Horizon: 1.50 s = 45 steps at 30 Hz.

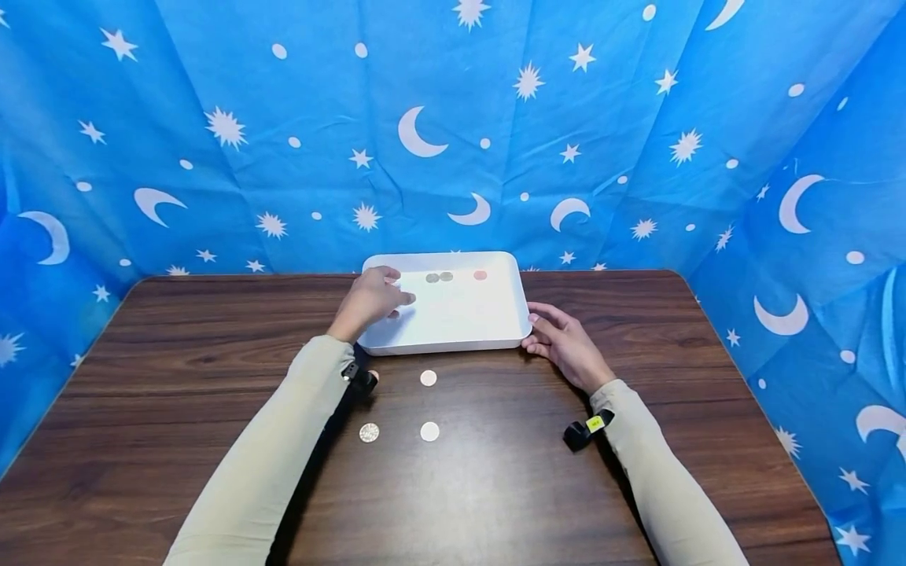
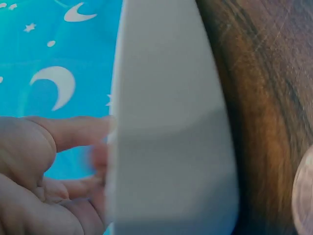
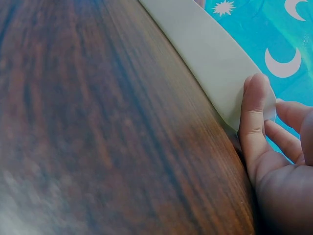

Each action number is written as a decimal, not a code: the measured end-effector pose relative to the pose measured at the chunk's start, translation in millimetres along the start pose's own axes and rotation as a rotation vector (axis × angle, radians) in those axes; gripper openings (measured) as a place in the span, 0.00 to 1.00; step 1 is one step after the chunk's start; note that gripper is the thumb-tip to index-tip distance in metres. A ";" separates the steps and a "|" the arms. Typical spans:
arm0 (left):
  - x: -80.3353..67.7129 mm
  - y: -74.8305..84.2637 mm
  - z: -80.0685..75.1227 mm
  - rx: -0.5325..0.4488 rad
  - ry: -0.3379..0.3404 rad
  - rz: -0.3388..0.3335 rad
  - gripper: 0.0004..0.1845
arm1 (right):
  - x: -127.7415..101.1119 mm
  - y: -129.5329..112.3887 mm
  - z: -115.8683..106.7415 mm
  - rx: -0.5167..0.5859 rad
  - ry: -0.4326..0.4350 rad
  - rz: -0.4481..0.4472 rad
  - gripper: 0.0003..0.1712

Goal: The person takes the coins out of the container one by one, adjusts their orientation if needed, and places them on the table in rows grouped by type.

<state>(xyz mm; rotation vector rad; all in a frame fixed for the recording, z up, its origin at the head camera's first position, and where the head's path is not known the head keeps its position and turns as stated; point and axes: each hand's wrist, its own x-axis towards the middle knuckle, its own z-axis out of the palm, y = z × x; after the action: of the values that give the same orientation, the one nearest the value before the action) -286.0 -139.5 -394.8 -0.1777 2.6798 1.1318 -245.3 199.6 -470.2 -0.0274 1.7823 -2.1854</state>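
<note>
Nearest the camera: two forearms in pale beige sleeves (image 1: pixel 269 472), each with a small black wrist unit (image 1: pixel 586 431), reaching forward over a dark wood-grain table (image 1: pixel 177 409) with rounded far corners.

On the bare tabletop between the forearms: three silver coins. One patterned coin (image 1: pixel 369 432) nearest the left sleeve, one plain coin (image 1: pixel 429 431) just beside it to the right, one further coin (image 1: pixel 428 378) close to the tray's near wall. Part of another small round piece (image 1: pixel 373 376) visible at the left wrist unit, mostly hidden. All coins flat, apart from each other.

Next: white rectangular tray (image 1: pixel 453 343) with rounded corners, flat on the table at centre, toward the far edge.

Right hand (image 1: pixel 562 339) at the tray's near right corner; thumb and fingers loosely extended, slightly apart, thumb tip (image 3: pixel 257 93) pressed against the outside wall, remaining fingers behind the corner. No clamping grip evident.

Left hand (image 1: pixel 371 299) over the tray's near left part, reaching inside; fingers bunched together toward the tray floor. Anything pinched between the fingertips cannot be told. In the left wrist view: fingers (image 2: pixel 73 132) partly hidden behind the tray wall.

Inside the tray, along the far wall: two greyish coins (image 1: pixel 439 277) touching side by side, one reddish coin (image 1: pixel 480 275) apart to the right.

Farthest: blue cloth backdrop (image 1: pixel 453 118) printed with white moons, stars and dots, enclosing the table on three sides.
</note>
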 end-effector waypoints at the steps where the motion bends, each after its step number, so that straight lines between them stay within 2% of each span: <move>1: 2.5 -1.2 1.5 -0.012 -0.007 -0.024 0.36 | 0.1 0.6 0.2 0.000 0.002 0.002 0.27; 3: 7.3 -4.3 4.2 -0.029 -0.004 -0.050 0.41 | 0.6 1.2 0.7 -0.007 0.000 0.006 0.27; 7: 14.0 -9.8 7.1 -0.057 0.022 -0.055 0.46 | 3.1 -0.3 1.5 -0.024 -0.002 0.005 0.27; 12: 19.1 -10.3 11.2 -0.061 0.016 -0.039 0.46 | 3.1 -1.4 0.4 -0.021 0.005 0.000 0.27; 18: 28.3 -13.9 21.9 -0.135 -0.006 0.040 0.40 | 0.8 4.2 -2.3 -0.009 0.012 0.010 0.26; 22: 38.2 -13.6 32.0 -0.263 -0.045 0.087 0.33 | -0.5 5.8 -2.8 -0.009 0.018 -0.004 0.26; 27: 41.2 -8.2 37.7 -0.339 -0.077 0.105 0.28 | -1.9 7.6 -1.0 -0.011 0.016 -0.013 0.26; 36: 46.2 -4.0 38.3 -0.089 -0.065 0.130 0.25 | -1.3 6.4 0.9 -0.012 0.013 -0.013 0.26; 45: 33.7 -1.4 33.1 0.062 -0.104 0.159 0.21 | 3.8 3.2 -3.1 -0.014 0.001 -0.001 0.26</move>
<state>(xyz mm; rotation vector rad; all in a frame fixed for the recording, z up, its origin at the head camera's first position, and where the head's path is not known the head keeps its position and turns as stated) -313.0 -117.5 -426.8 0.1043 2.6705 1.0675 -248.8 201.0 -474.7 -0.0302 1.7987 -2.1739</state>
